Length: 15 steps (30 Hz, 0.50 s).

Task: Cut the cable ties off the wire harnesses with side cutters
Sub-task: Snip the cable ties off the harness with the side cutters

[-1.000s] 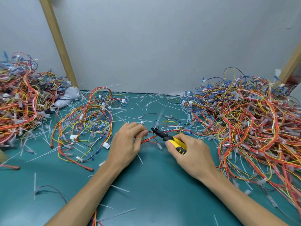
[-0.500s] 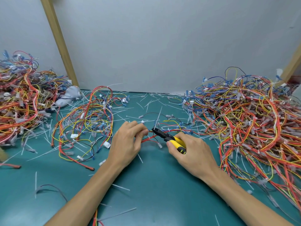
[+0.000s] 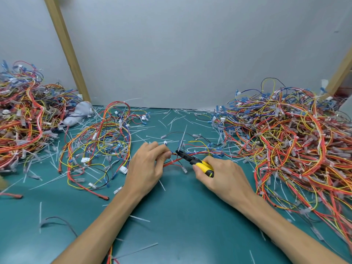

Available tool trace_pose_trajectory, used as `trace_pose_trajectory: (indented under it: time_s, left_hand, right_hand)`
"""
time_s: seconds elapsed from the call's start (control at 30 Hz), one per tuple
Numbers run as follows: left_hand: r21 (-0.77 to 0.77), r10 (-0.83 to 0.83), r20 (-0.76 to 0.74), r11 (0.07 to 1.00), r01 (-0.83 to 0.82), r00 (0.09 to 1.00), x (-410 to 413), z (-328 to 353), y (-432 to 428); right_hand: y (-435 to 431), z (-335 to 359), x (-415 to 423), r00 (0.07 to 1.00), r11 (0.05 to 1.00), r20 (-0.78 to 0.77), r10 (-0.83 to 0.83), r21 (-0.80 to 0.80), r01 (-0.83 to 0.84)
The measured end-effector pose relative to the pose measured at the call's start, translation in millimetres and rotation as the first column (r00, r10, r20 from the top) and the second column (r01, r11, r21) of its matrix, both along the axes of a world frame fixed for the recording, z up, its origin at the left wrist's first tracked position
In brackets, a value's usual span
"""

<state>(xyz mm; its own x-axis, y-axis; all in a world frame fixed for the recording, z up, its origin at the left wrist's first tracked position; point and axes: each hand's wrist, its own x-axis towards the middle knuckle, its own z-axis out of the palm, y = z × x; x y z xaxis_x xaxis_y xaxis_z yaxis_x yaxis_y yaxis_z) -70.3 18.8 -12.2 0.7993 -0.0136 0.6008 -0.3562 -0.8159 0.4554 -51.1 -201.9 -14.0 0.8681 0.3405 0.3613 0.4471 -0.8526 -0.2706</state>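
My left hand point(image 3: 147, 167) pinches a small wire harness point(image 3: 198, 149) of red, yellow and blue wires at the middle of the green table point(image 3: 181, 216). My right hand point(image 3: 222, 176) grips the yellow-and-black handles of the side cutters point(image 3: 198, 162). The black jaws point left and sit at the wires just right of my left fingertips. A white cable tie point(image 3: 183, 136) stands up from the harness right behind the jaws.
A big heap of harnesses point(image 3: 289, 141) fills the right side. Another heap point(image 3: 22, 119) lies at the far left, and a looser harness point(image 3: 99, 149) is spread left of my hands. Cut white tie pieces point(image 3: 171, 119) litter the table. A grey cloth point(image 3: 80, 113) lies near a wooden post point(image 3: 66, 48).
Both hands stay almost where they were. The cutter jaws have edged slightly left toward my left fingertips, and the upright cable tie shows sharper behind them.
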Motion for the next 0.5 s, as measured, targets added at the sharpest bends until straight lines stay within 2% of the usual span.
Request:
trace_pose_trajectory:
  time_s: [0.23, 0.4, 0.5]
  left_hand:
    - [-0.02, 0.005, 0.007, 1.0, -0.005, 1.0, 1.6, -1.0, -0.7]
    - [-0.096, 0.0, 0.013, 0.995, 0.001, 1.0, 3.5, -2.9, 1.4]
    - [-0.118, 0.003, 0.009, 0.993, -0.001, 1.0, 3.8, -3.0, 1.6]
  right_hand:
    - [0.9, 0.9, 3.2, 1.0, 1.0, 0.011, -0.017, 0.02, 0.017]
    - [-3.1, -0.2, 6.2, 0.997, 0.967, -0.071, -0.024, 0.252, 0.041]
    - [-4.9, -1.1, 7.8, 0.995, 0.945, -0.099, -0.017, 0.325, 0.049]
